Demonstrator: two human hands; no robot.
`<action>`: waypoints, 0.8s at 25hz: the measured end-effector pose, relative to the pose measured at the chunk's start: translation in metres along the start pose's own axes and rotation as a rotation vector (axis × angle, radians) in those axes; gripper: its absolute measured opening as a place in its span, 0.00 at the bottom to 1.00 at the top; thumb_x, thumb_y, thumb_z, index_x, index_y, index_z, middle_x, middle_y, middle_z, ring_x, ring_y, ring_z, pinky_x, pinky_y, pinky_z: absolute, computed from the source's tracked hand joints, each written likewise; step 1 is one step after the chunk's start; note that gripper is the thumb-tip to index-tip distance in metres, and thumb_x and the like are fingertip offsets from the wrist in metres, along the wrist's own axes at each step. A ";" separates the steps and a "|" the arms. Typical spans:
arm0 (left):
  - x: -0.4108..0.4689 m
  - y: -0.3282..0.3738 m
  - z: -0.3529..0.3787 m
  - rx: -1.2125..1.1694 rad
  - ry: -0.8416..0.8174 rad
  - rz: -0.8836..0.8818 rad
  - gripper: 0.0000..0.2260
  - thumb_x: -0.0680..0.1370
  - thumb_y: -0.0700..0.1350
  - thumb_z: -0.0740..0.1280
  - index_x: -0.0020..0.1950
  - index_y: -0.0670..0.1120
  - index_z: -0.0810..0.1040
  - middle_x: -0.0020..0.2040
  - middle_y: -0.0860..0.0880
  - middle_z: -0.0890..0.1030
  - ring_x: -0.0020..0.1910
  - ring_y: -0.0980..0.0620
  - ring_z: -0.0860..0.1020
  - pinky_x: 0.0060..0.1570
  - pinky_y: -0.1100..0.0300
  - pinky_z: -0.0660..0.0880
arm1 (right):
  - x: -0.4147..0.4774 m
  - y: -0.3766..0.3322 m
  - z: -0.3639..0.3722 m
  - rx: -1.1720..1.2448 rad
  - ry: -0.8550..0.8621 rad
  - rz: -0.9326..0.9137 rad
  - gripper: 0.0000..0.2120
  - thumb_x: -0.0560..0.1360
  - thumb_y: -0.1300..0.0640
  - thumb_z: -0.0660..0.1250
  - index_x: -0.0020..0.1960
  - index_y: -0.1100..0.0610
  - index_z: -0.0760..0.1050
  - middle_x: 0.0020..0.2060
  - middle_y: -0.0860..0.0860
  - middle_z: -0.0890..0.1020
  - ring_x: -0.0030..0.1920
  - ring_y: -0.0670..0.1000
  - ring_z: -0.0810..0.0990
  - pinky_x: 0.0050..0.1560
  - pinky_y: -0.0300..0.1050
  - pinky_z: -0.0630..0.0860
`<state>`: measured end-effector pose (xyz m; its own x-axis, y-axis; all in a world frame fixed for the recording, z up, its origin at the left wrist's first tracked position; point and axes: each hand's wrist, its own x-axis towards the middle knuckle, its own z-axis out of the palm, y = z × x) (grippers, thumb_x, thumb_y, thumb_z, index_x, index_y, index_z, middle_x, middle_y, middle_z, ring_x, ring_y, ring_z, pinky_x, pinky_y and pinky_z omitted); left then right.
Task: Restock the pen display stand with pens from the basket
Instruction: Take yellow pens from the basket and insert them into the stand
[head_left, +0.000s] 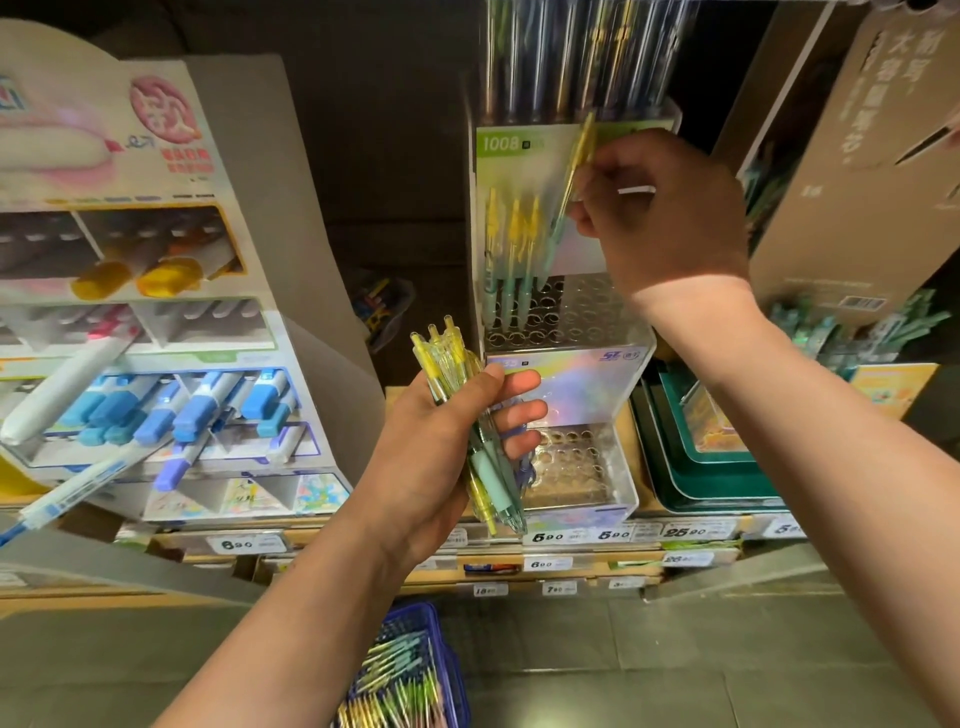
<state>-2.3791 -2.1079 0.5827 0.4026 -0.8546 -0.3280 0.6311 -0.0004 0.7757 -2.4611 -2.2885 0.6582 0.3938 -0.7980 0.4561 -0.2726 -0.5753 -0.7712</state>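
Slotting pens, mid-task | right hand (660, 208) pinches pen (575, 169) over stand (582, 312), middle tier, tip near holes | left hand (441, 447) grips bundle (491, 467) | basket (439, 642) near, floor | next we'd seat tip in free hole.

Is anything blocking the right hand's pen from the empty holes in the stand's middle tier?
Nothing visible. The right hand pinches the yellow pen, tip just above empty holes; three standing pens sit left of it, not beneath.

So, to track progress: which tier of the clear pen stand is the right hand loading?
The middle tier, with three yellow pens standing at its left; the right hand tilts a fourth pen over it. The top tier is packed.
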 end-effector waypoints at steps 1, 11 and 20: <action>0.000 0.000 -0.001 -0.001 -0.003 0.003 0.19 0.82 0.44 0.68 0.68 0.33 0.73 0.54 0.38 0.85 0.44 0.47 0.85 0.39 0.57 0.80 | 0.001 0.000 0.000 -0.024 0.002 -0.011 0.04 0.78 0.55 0.67 0.49 0.52 0.80 0.44 0.51 0.87 0.44 0.51 0.86 0.53 0.52 0.82; -0.001 0.000 -0.004 0.026 -0.032 0.009 0.18 0.82 0.43 0.68 0.67 0.33 0.74 0.50 0.40 0.85 0.43 0.47 0.84 0.40 0.57 0.79 | -0.003 0.012 0.012 -0.304 -0.124 -0.002 0.09 0.80 0.51 0.67 0.54 0.54 0.81 0.47 0.47 0.85 0.42 0.44 0.78 0.44 0.30 0.66; -0.003 -0.003 -0.002 0.010 -0.019 0.013 0.18 0.82 0.42 0.67 0.67 0.31 0.73 0.48 0.41 0.85 0.42 0.49 0.83 0.38 0.58 0.79 | -0.006 0.009 0.013 -0.305 -0.078 -0.003 0.08 0.79 0.52 0.67 0.52 0.55 0.82 0.45 0.49 0.86 0.44 0.47 0.82 0.45 0.30 0.67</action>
<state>-2.3803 -2.1043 0.5804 0.3981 -0.8644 -0.3071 0.6191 0.0061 0.7853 -2.4540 -2.2868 0.6429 0.4580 -0.7869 0.4136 -0.5172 -0.6143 -0.5960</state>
